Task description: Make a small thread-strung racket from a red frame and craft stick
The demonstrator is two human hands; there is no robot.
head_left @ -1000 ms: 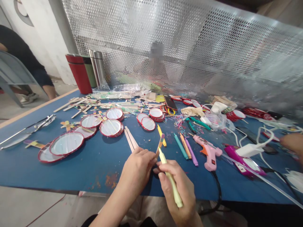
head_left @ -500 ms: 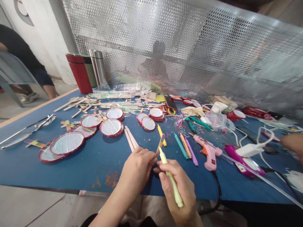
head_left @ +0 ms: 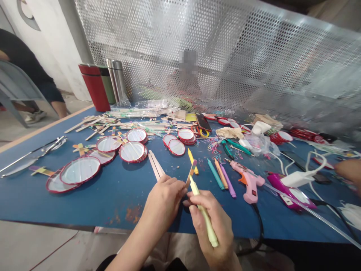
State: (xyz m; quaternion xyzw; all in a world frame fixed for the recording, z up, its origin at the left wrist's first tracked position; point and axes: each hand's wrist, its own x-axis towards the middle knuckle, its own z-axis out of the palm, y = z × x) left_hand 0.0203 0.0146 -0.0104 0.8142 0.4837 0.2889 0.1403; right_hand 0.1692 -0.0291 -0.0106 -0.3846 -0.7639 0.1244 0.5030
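Note:
My left hand (head_left: 166,201) is closed on a craft stick (head_left: 192,169) whose upper end carries purple and orange bands. In my right hand (head_left: 216,222) is a pale yellow marker (head_left: 207,222), its tip against or very close to the stick just below the orange band. Plain wooden sticks (head_left: 156,165) lie just beyond my left hand. Past my fingers rests a darker yellow marker (head_left: 193,161). To the right of it are a teal marker (head_left: 215,174), an orange marker (head_left: 221,173) and a purple marker (head_left: 228,181).
A pink glue gun (head_left: 249,180) and a magenta power strip (head_left: 290,192) with cables lie at right. Red-rimmed discs (head_left: 80,171) and loose sticks (head_left: 104,124) cover the left and back. Tumblers (head_left: 94,88) stand back left. Another person's hand (head_left: 348,173) is at the right edge.

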